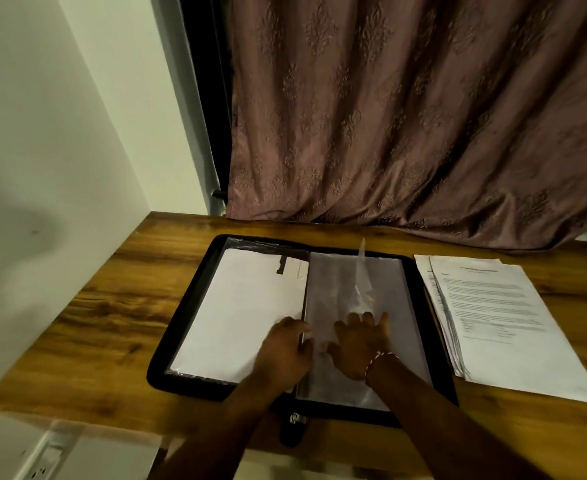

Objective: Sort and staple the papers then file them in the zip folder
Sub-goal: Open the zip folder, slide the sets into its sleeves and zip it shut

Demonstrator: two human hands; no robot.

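Bare forearms (423, 410); thin pale bracelet (379, 362) on right wrist

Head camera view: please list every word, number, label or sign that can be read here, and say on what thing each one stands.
On the stack of papers, right of the zip folder: a printed heading and paragraphs, too blurred to read.
On the filed sheet in the folder's left sleeve: a dark mark and faint lines near its top, not readable.
Nothing else shows any text.
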